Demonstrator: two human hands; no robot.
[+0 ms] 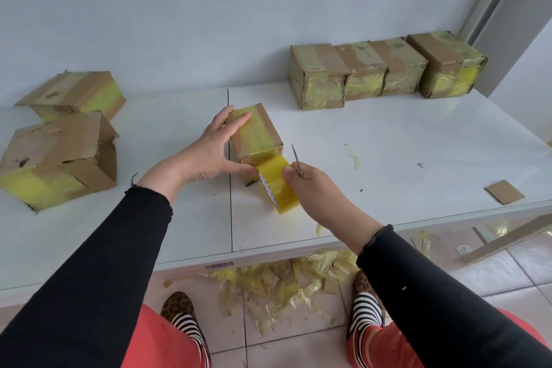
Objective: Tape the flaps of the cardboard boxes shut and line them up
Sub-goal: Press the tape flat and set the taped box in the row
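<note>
A small cardboard box [259, 134] stands in the middle of the white table [388, 140], with yellow tape along its top. My left hand [215, 149] rests against the box's left side, fingers on the top and thumb on the near face. My right hand [310, 185] grips a roll of yellow tape [277, 185] and a thin blade [296, 160]. The tape runs from the roll onto the box's near edge. Several taped boxes [385, 69] stand in a row at the back right. At the left lie two boxes, one [56, 155] with loose flaps and one [77, 95] behind it.
A small cardboard scrap [504, 191] lies near the table's right front edge. Shreds of yellow tape [283, 284] litter the tiled floor under the table. A wall closes the back, and a long board [507, 237] lies on the floor at the right.
</note>
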